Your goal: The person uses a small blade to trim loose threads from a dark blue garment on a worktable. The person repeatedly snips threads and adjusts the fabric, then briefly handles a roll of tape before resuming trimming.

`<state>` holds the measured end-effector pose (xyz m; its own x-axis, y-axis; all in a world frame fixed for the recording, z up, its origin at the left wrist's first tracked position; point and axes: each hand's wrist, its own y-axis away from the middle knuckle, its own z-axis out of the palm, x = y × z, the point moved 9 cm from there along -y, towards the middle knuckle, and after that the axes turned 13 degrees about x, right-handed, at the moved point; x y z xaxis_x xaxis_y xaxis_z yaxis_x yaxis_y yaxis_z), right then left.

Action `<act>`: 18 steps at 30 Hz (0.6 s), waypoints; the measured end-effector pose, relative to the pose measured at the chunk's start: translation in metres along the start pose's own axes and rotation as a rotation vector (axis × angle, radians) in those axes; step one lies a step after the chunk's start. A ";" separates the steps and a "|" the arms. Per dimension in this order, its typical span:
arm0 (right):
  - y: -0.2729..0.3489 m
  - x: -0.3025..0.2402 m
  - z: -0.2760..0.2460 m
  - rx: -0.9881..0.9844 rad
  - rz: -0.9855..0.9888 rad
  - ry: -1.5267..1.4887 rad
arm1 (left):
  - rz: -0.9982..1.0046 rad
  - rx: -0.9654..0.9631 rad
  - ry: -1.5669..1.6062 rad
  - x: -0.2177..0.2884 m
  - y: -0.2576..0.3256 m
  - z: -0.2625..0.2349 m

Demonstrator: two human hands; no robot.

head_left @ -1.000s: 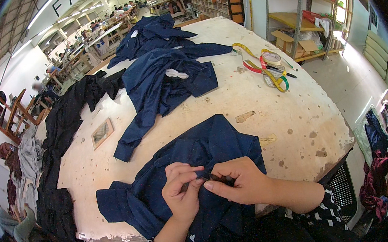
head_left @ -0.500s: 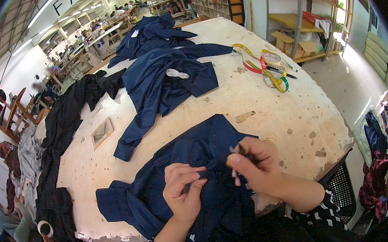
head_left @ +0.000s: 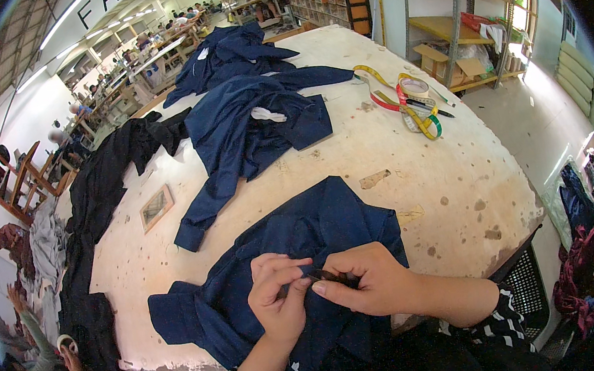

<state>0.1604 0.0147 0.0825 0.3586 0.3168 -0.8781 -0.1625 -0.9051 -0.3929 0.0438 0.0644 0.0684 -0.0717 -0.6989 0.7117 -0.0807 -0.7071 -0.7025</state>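
Note:
A navy blue garment (head_left: pixel 294 229) lies bunched at the near edge of the table, one sleeve out to the left. Over its middle, my left hand (head_left: pixel 277 295) is closed, pinching a bit of its cloth between thumb and fingertips. My right hand (head_left: pixel 367 279) meets it from the right, closed around a small dark tool (head_left: pixel 323 274) whose narrow end points at the pinched cloth. Fingers hide most of this tool, so its exact kind does not show.
Farther back lie more navy garments (head_left: pixel 255 118) and, along the left edge, black cloth (head_left: pixel 98 197). A small wood-framed rectangle (head_left: pixel 157 207) rests left of centre. At the far right are a yellow tape measure (head_left: pixel 436 126), a tape roll (head_left: pixel 414 87) and a dark pen (head_left: pixel 429 108).
My right hand has moved left and down, bringing the small dark tool to my left fingertips. My left hand has kept its pinch. At the lower left, another person's arm has risen.

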 end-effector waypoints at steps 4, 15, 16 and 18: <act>0.000 0.000 0.000 0.006 0.010 -0.007 | 0.013 -0.005 -0.010 0.002 -0.001 0.001; 0.000 0.007 0.003 0.003 0.055 -0.015 | -0.011 0.017 -0.004 -0.001 0.001 0.000; 0.000 0.006 0.003 0.016 0.039 -0.015 | -0.008 0.019 -0.009 0.000 0.001 0.000; 0.001 0.006 0.003 0.042 0.007 -0.016 | 0.018 0.024 -0.043 0.002 0.000 -0.001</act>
<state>0.1597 0.0171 0.0758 0.3430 0.3150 -0.8849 -0.2036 -0.8948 -0.3974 0.0431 0.0628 0.0699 -0.0300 -0.7149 0.6986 -0.0563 -0.6966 -0.7153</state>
